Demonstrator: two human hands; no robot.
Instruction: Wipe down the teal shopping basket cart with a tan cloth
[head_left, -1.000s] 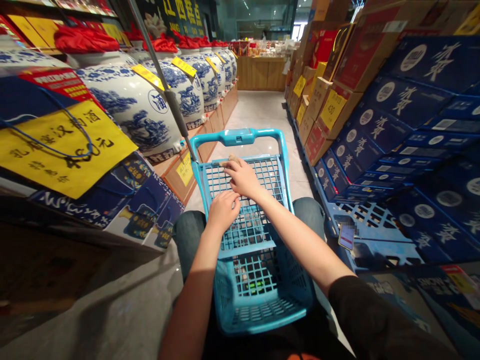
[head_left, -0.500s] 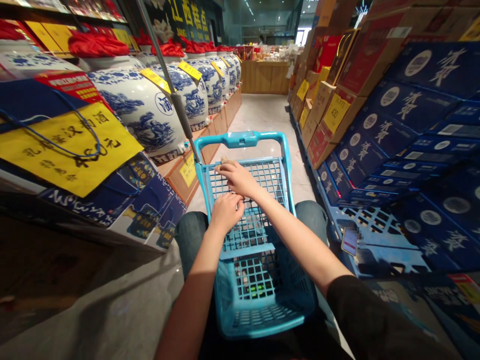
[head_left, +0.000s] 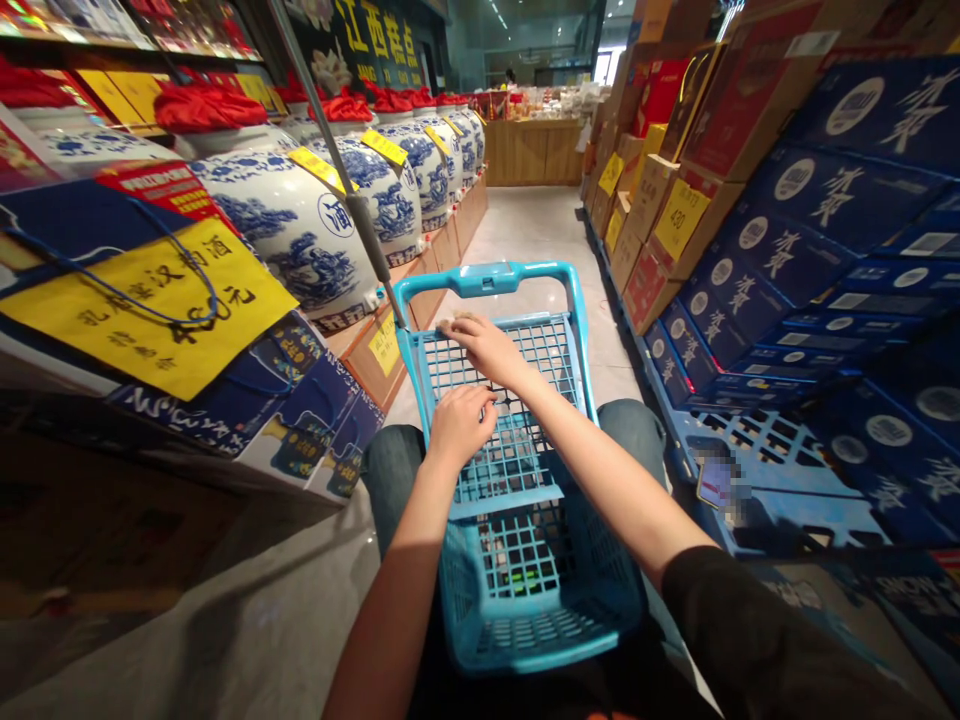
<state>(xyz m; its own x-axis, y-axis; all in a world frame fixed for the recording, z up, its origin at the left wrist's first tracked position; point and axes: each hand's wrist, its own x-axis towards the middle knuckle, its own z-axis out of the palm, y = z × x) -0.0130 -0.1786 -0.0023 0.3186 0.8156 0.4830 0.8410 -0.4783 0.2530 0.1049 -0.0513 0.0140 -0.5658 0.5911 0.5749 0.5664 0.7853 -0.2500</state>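
Before me stands a blue plastic shopping basket cart [head_left: 544, 493] with grid panels, between my knees. My left hand [head_left: 459, 428] lies against its upper grid with fingers curled inward; what they enclose, if anything, is hidden. Farther up, my right hand [head_left: 487, 350] reaches across to the grid's upper left edge, fingers stretched out. Its fingertips touch a small pale tan piece [head_left: 445, 325], mostly covered and too small to name. Above both hands is the cart's handle [head_left: 487, 280]. Below, through the lower grid, a few small dark and green shapes are partly visible.
Large blue-and-white jars [head_left: 315, 235] with red cloth tops line the left, behind gift boxes bearing a yellow price sign [head_left: 161, 300]. Blue cartons [head_left: 772, 250] stand on a blue pallet [head_left: 795, 465] at right, with a phone [head_left: 714, 483]. A wooden counter [head_left: 525, 152] stands ahead.
The view has turned slightly, so the surroundings and cart sit farther right. My right hand has lifted a little from my left, widening the gap between them.
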